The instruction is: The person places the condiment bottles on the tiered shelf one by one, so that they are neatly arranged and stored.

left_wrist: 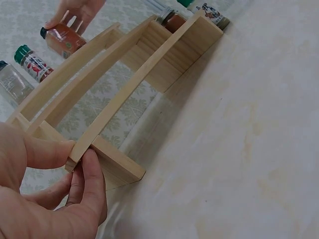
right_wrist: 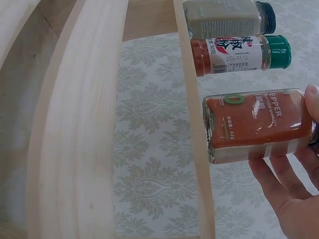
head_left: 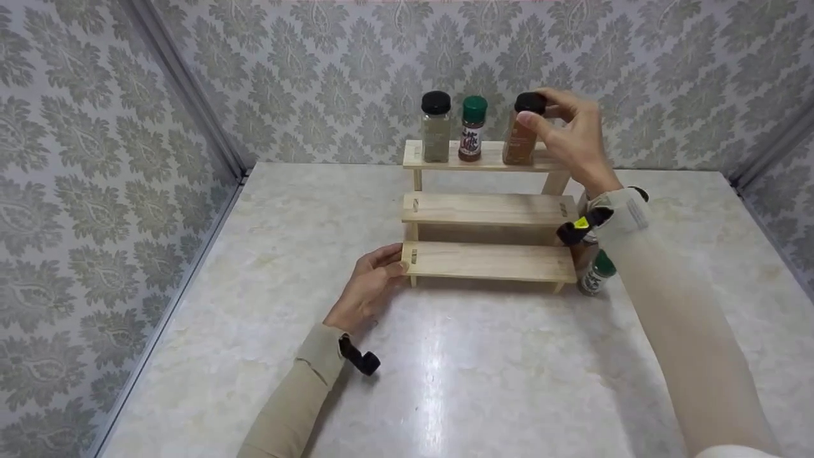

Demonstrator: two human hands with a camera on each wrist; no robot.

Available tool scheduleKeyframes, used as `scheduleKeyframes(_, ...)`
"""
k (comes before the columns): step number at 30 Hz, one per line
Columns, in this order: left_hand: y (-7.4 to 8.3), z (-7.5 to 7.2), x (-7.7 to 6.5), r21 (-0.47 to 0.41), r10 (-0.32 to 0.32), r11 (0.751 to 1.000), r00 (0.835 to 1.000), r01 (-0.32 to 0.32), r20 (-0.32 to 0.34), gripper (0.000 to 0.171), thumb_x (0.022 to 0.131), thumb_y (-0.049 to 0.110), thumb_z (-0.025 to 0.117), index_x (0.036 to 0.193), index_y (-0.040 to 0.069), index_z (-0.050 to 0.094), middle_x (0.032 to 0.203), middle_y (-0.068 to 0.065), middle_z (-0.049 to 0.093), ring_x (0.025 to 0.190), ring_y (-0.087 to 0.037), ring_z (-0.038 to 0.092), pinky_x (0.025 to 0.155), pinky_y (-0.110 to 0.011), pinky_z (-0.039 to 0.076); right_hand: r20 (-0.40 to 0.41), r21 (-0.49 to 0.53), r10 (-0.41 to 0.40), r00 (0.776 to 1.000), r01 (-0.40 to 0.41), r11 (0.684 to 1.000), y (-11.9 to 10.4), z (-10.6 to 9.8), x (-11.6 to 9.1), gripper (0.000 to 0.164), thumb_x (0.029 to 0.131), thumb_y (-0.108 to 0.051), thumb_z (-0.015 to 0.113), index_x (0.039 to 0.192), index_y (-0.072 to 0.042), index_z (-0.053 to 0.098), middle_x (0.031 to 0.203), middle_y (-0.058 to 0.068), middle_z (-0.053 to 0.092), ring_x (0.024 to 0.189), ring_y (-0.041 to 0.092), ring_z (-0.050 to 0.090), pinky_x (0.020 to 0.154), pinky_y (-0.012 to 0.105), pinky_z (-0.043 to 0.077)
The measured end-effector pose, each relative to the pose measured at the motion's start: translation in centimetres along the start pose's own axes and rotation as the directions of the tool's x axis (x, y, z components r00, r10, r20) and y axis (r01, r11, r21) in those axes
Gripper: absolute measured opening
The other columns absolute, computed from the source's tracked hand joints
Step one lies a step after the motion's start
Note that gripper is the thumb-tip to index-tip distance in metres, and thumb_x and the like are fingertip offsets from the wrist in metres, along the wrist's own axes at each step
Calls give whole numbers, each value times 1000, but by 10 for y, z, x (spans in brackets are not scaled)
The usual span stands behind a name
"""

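Note:
A three-tier wooden rack [head_left: 488, 262] stands on the table. My left hand [head_left: 371, 283] pinches the left end of its lowest board, thumb above and fingers below in the left wrist view. Up at the top board, my right hand [head_left: 575, 137] grips a square glass pepper jar [right_wrist: 256, 124] of orange-red powder with a black cap. This jar is upright at the board; whether it bears its full weight there I cannot tell. To its left stand a green-capped spice bottle [head_left: 472, 130] and a black-capped jar [head_left: 436, 127] of pale powder.
Beside the rack's right end, another green-capped bottle [head_left: 596, 275] is on the table, with further jars partly hidden behind my right wrist. Patterned wall panels [head_left: 343, 70] rise behind and at both sides. Both lower boards are bare.

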State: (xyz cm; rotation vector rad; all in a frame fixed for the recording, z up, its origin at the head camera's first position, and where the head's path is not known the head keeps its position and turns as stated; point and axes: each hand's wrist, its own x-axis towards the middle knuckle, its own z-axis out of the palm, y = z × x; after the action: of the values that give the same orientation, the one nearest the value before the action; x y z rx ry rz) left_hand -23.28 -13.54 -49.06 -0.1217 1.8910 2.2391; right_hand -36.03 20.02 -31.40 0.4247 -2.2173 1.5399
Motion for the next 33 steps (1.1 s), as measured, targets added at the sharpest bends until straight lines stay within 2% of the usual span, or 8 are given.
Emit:
scheduleKeyframes(5,-1,2,0,-12,5,1000,1000,-5,13,55,101,-3,64,154,-4,50,153,-23,56,123,-27,65,99,-34,60,3,-4,7,1000,-7,1000,0,-1,-1,42,94,-27,86,133,-14,77,123,5,74,106,13,65,103,30,47)
scheduleKeyframes(19,-1,4,0,-29,-1,1000,1000,1,5,55,100,-4,63,154,-4,51,151,-22,57,128,-31,63,103,-35,59,20,-21,35,999,-35,999,-1,-2,-4,44,94,-30,85,136,-18,75,128,5,73,108,13,65,101,29,50)
scheduleKeyframes(23,-2,4,1,-39,-4,999,1000,4,1,55,100,-4,63,153,-4,51,151,-22,57,126,-30,64,103,-36,59,43,-4,48,998,-48,999,-2,-3,-5,51,93,-33,87,139,-18,72,130,4,72,110,15,68,100,29,52)
scheduleKeyframes(28,-1,2,1,-27,-17,1000,1000,17,8,56,101,-2,64,155,-2,50,151,-20,57,129,-31,63,108,-39,57,70,38,82,994,-84,996,-5,-9,-12,62,94,-32,85,150,-15,62,145,7,65,124,20,67,110,34,53)
scheduleKeyframes(31,1,0,0,-15,-23,1000,1000,24,17,55,102,0,64,156,0,50,152,-18,57,133,-31,62,113,-41,54,67,44,80,995,-83,996,-9,-15,-20,61,97,-32,81,152,-14,60,151,8,60,131,21,65,114,39,52)
scheduleKeyframes(33,2,0,0,-14,-20,1000,1000,21,22,55,103,0,63,156,0,50,152,-18,56,134,-31,61,115,-43,53,53,49,57,997,-59,997,-13,-20,-25,56,99,-30,79,149,-13,62,149,9,62,130,21,65,114,39,52)
